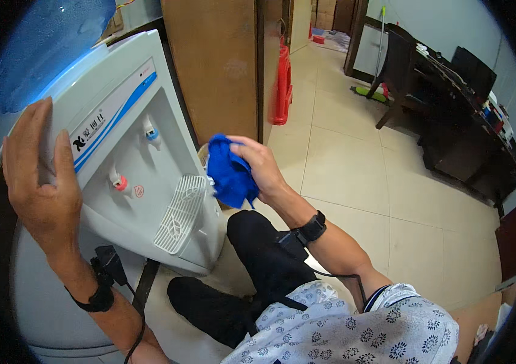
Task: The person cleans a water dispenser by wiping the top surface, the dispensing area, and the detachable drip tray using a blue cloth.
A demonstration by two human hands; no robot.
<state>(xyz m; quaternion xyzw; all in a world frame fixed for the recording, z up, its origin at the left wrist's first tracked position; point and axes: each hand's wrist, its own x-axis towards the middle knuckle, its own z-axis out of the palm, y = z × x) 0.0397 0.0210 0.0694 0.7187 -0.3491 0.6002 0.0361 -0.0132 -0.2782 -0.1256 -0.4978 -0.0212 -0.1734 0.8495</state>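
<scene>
A white water dispenser (pixel 121 123) stands tilted in the view at the left, with a blue water bottle (pixel 53 50) on top. My left hand (pixel 44 177) rests on its upper side edge, fingers spread, holding nothing. My right hand (pixel 258 168) grips a crumpled blue cloth (pixel 230 173) beside the dispenser's right side. Inside the front recess are a tap with a blue band (pixel 152 133) and a tap with a red band (pixel 120 182). Below them sits the white slotted drip tray (pixel 180 214). Both wrists wear black straps with cables.
A wooden cabinet (pixel 214 68) stands behind the dispenser, with a red plastic item (pixel 282 86) hanging beside it. A partly hidden bin (pixel 203 155) is behind the cloth. Across the tiled floor (pixel 349 168) are a dark chair (pixel 396 68), a desk (pixel 458 86) and a green mop (pixel 371 94).
</scene>
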